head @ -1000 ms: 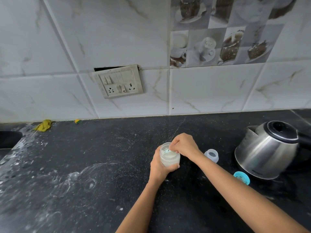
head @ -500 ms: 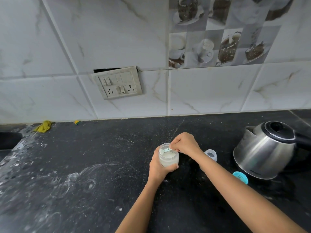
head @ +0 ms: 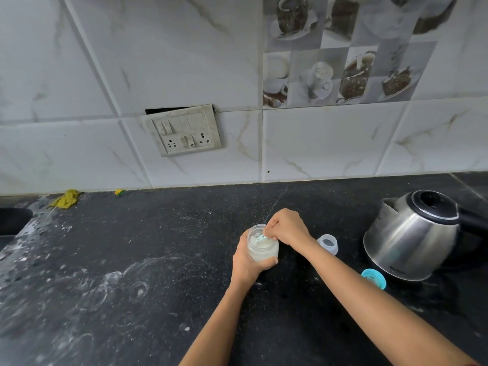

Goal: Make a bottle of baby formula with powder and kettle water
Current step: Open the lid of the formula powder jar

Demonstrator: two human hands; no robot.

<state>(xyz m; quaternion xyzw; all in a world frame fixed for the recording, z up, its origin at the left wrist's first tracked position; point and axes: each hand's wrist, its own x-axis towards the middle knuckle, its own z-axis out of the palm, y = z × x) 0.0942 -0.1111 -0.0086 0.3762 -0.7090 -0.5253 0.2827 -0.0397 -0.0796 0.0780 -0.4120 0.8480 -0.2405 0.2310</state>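
Spillage is my worry: my left hand [head: 248, 262] wraps the baby bottle [head: 262, 250] between both hands, low at the desk [head: 158, 260], while my right hand [head: 287, 228] pinches the teal scoop [head: 260, 237] in its mouth. A jerked scoop could flick white contents over the rim or tip the bottle. The kettle [head: 412, 241], well right of my right hand, risks an elbow knock.

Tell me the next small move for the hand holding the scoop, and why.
Probably lift the pale blue plastic scoop straight up out of the clear round container of white contents. The right hand pinches its handle with the bowl inside the open mouth, the left hand holds the container steady, and the teal ring lies off on the black counter.
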